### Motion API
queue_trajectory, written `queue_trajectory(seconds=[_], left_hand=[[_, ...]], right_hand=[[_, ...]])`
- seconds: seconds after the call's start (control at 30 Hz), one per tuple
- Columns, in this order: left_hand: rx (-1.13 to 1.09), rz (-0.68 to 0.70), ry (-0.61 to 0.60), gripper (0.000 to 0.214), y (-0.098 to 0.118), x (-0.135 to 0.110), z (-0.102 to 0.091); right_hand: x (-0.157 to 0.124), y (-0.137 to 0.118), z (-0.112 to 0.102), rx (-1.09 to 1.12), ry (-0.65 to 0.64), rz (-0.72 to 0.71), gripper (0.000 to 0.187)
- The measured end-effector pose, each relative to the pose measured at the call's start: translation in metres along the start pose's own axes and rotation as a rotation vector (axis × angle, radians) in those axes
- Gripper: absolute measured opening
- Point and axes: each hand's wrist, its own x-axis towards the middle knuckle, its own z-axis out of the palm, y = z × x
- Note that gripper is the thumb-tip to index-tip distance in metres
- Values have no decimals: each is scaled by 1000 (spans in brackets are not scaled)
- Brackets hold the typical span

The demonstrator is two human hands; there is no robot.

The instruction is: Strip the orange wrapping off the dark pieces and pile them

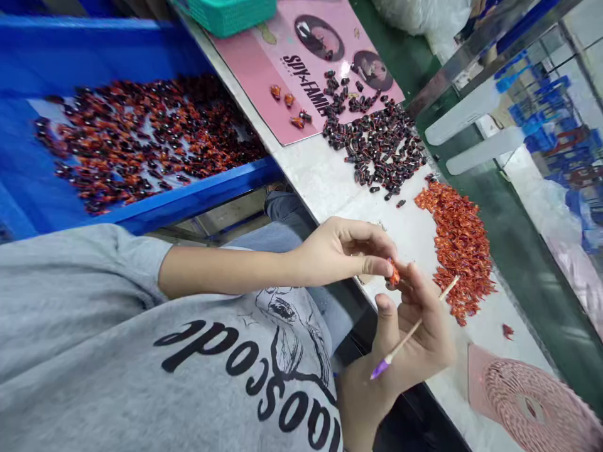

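Observation:
Between the thumb and fingertips of my left hand (353,251) is a small shiny orange-red plastic piece (392,274), with a dark part at its lower side. My right hand (414,333) meets it, the fingertips touching or very near the piece. A thin wooden stick (412,329) with a purple tip lies across my right hand, tucked between the fingers. Beyond the hands on the white table (325,182) are a heap of orange-red pieces (459,245) and a heap of small black pieces (381,147).
A blue bin (202,191) at the left holds many black-and-orange pieces. Several such pieces (298,122) lie on a pink printed mat (249,81), beside a green basket (230,16). A pink fan (532,398) stands at the lower right. Behind the table runs a green belt (513,220).

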Motion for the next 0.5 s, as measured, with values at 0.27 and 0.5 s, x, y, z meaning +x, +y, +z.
queue_trajectory(seconds=[0.27, 0.5], left_hand=[[84, 46, 161, 44, 4, 13, -46], [783, 266, 454, 32, 31, 36, -105]], right_hand=[[5, 58, -39, -97, 196, 257, 38], [6, 116, -63, -103, 419, 338, 41]])
